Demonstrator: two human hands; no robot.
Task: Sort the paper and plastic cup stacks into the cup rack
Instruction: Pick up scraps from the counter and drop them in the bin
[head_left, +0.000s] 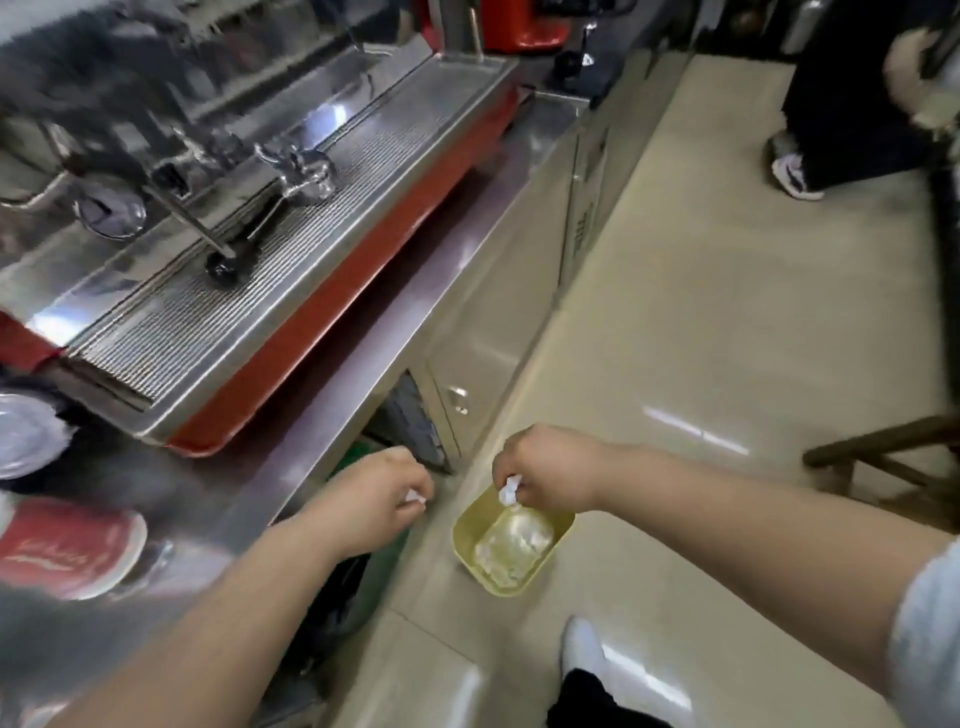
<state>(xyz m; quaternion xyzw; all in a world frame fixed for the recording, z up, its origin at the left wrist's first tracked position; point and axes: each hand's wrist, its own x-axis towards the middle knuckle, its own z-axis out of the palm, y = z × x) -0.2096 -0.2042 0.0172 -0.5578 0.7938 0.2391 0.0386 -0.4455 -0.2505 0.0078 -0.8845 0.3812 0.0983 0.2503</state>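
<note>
- You are behind the bar of a coffee shop: a large commercial espresso machine (270, 218), steel with red side panels, dominates the scene.
- Its ridged steel drip tray (311, 208) runs the machine's whole front, with portafilter handles (223, 260) hanging over it.
- The machine sits on a long stainless-steel tabletop (374, 332), with cabinet doors (488, 332) below the machine.
- A stack of red paper cups (67, 545) lies on the tabletop, near the machine's left end.
- Right of the machine you see pale tiled floor (701, 312), with a second person's shoe (792, 176) standing on it.
</note>
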